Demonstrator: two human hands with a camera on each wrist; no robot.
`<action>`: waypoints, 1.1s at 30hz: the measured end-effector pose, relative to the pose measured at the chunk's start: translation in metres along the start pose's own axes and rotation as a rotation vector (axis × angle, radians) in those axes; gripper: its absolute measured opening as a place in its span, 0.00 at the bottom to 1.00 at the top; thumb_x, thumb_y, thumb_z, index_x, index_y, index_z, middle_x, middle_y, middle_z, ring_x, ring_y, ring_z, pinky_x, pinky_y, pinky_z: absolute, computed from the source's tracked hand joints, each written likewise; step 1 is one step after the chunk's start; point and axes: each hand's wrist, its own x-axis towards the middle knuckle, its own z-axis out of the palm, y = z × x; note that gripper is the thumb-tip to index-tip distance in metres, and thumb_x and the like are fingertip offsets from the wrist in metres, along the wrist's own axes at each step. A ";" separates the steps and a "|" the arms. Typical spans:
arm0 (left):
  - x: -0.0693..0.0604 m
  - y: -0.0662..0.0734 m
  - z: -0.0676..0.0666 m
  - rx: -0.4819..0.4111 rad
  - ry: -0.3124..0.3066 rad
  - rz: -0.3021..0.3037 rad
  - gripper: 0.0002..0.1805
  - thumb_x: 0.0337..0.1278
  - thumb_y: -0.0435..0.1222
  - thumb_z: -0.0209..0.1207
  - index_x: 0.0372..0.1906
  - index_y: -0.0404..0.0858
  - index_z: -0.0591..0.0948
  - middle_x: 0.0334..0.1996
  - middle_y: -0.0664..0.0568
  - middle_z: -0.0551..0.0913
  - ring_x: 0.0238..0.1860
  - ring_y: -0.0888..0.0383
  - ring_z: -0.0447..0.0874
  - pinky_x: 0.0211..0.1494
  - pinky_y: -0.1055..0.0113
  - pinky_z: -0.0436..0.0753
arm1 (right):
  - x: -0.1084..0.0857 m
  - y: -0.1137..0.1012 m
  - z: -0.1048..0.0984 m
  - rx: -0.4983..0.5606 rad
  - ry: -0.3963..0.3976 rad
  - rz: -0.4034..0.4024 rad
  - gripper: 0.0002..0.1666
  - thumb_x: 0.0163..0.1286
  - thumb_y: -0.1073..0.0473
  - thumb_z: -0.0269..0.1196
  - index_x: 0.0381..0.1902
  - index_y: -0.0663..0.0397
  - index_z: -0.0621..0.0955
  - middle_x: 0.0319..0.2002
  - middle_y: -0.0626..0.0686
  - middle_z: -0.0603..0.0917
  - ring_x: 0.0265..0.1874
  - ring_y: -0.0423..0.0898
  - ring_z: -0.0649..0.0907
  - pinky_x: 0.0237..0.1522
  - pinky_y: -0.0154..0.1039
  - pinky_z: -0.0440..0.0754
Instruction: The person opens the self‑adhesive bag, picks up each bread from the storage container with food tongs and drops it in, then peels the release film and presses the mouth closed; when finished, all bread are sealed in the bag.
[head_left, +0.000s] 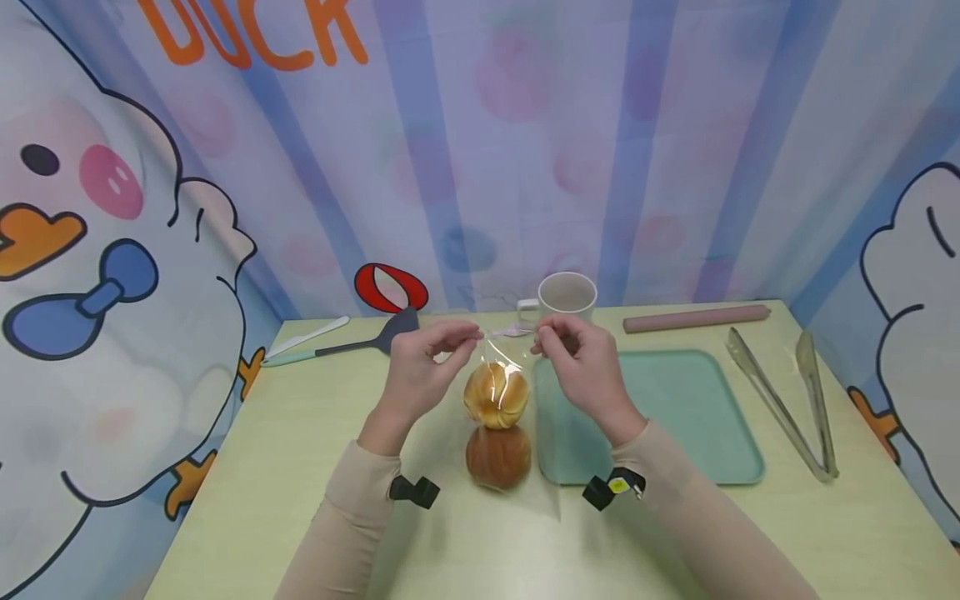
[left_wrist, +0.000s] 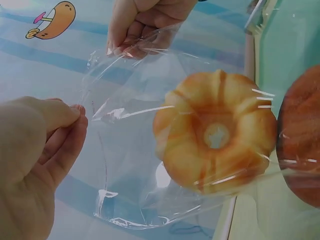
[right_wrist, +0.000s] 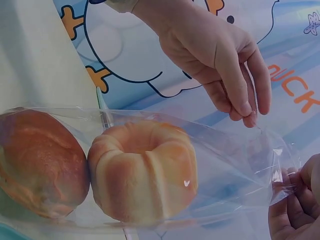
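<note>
A clear plastic bag [left_wrist: 130,115] hangs upright between my two hands, its mouth at the top. My left hand [head_left: 429,367] pinches one side of the rim between thumb and fingers. On the opposite side, my right hand [head_left: 581,362] pinches the rim the same way. Inside the bag are two breads: a golden ring-shaped bread [head_left: 496,395] with a hole through it, and below it a brown round bun [head_left: 498,457]. The two breads touch. In the right wrist view, the ring bread [right_wrist: 145,172] and the bun [right_wrist: 42,162] show through the film.
A green tray [head_left: 675,417] lies right of the bag, with metal tongs [head_left: 787,408] beyond it. Along the back are a white mug [head_left: 567,296], a pink rolling pin [head_left: 697,318], a dark spatula [head_left: 397,329] and a white knife [head_left: 309,335]. A printed curtain [head_left: 517,150] stands behind.
</note>
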 end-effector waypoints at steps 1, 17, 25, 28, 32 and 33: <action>0.000 -0.001 0.000 0.017 -0.007 0.004 0.11 0.58 0.21 0.70 0.46 0.30 0.89 0.40 0.44 0.93 0.37 0.51 0.94 0.43 0.61 0.91 | 0.000 0.000 0.000 0.000 0.000 -0.003 0.09 0.79 0.62 0.61 0.41 0.60 0.86 0.32 0.56 0.89 0.31 0.44 0.87 0.33 0.31 0.84; -0.007 -0.015 -0.016 0.257 0.000 0.145 0.09 0.54 0.24 0.74 0.41 0.32 0.90 0.37 0.45 0.90 0.33 0.53 0.88 0.32 0.61 0.86 | 0.002 0.002 -0.006 0.036 0.031 -0.025 0.08 0.79 0.64 0.61 0.41 0.63 0.86 0.33 0.57 0.88 0.32 0.50 0.88 0.35 0.35 0.87; -0.013 -0.021 -0.027 0.344 -0.049 0.119 0.05 0.58 0.25 0.72 0.38 0.32 0.89 0.34 0.45 0.86 0.31 0.54 0.85 0.34 0.61 0.87 | 0.003 0.002 -0.009 0.044 0.036 -0.011 0.08 0.79 0.64 0.61 0.41 0.63 0.86 0.34 0.58 0.88 0.33 0.49 0.89 0.37 0.34 0.88; -0.015 -0.023 -0.032 0.372 -0.045 0.128 0.04 0.57 0.26 0.74 0.36 0.32 0.88 0.33 0.45 0.85 0.31 0.53 0.86 0.34 0.60 0.88 | 0.004 0.002 -0.011 0.045 0.045 -0.006 0.09 0.79 0.65 0.61 0.41 0.63 0.86 0.34 0.59 0.88 0.33 0.51 0.88 0.37 0.34 0.88; -0.017 -0.027 -0.041 0.393 -0.037 0.124 0.06 0.54 0.27 0.76 0.32 0.32 0.88 0.30 0.46 0.85 0.30 0.53 0.85 0.33 0.59 0.87 | 0.005 0.003 -0.013 0.034 0.053 -0.016 0.08 0.78 0.65 0.61 0.40 0.63 0.86 0.33 0.58 0.89 0.32 0.46 0.88 0.36 0.31 0.86; -0.018 -0.028 -0.043 0.399 -0.035 0.118 0.06 0.53 0.27 0.76 0.32 0.32 0.88 0.30 0.46 0.85 0.29 0.53 0.84 0.32 0.59 0.87 | 0.005 0.003 -0.014 0.032 0.054 -0.020 0.08 0.78 0.64 0.61 0.40 0.63 0.86 0.33 0.58 0.89 0.31 0.45 0.87 0.36 0.31 0.86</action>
